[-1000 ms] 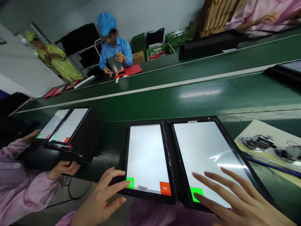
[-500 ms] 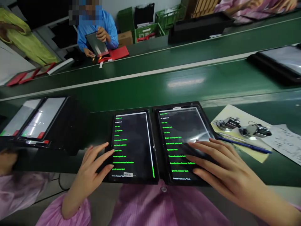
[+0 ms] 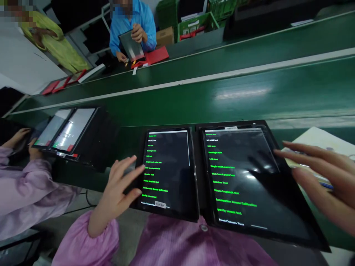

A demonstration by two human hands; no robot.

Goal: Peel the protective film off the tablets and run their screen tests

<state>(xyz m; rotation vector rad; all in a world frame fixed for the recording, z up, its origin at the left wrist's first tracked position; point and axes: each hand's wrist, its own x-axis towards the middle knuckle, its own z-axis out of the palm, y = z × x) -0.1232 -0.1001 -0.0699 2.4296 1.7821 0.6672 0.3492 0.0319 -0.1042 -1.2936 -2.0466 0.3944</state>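
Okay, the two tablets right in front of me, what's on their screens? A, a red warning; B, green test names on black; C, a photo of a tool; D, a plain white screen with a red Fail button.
B: the left tablet and the right tablet both list green lines such as Speaker Test on black.

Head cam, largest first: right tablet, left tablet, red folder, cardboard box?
1. Right tablet
2. Left tablet
3. Red folder and cardboard box: too alike to rank.

Both tablets sit nearest the camera, so their lead may be partly nearness.
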